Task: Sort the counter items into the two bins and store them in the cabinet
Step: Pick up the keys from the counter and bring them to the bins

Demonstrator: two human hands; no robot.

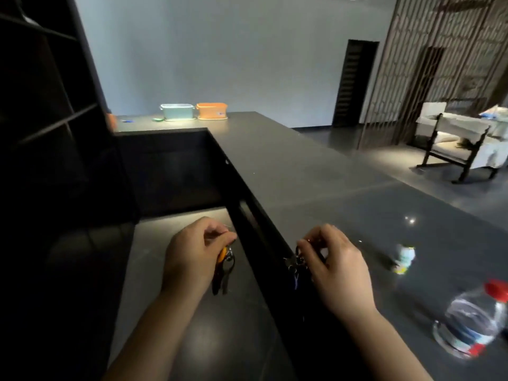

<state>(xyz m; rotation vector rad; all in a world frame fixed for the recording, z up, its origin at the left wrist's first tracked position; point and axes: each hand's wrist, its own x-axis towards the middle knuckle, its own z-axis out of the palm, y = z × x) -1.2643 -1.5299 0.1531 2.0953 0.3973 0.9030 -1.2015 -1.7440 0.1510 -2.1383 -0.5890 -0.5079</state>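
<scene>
My left hand (pixel 192 251) pinches a key bunch with an orange tag (pixel 224 266), which hangs over the lower counter. My right hand (pixel 336 266) pinches a second key bunch with a blue tag (pixel 297 266) at the edge of the raised dark counter (pixel 288 166). Far down that counter stand a pale green bin (pixel 177 112) and an orange bin (pixel 211 110), side by side. A small green item (pixel 157 119) and a blue item (pixel 127 121) lie left of the bins.
A clear water bottle with a red cap (pixel 475 323) lies on the counter at the right. A small white bottle (pixel 404 259) sits beyond it. Dark shelving (pixel 46 92) rises on the left. A white-covered bench (pixel 467 136) stands on the floor at the far right.
</scene>
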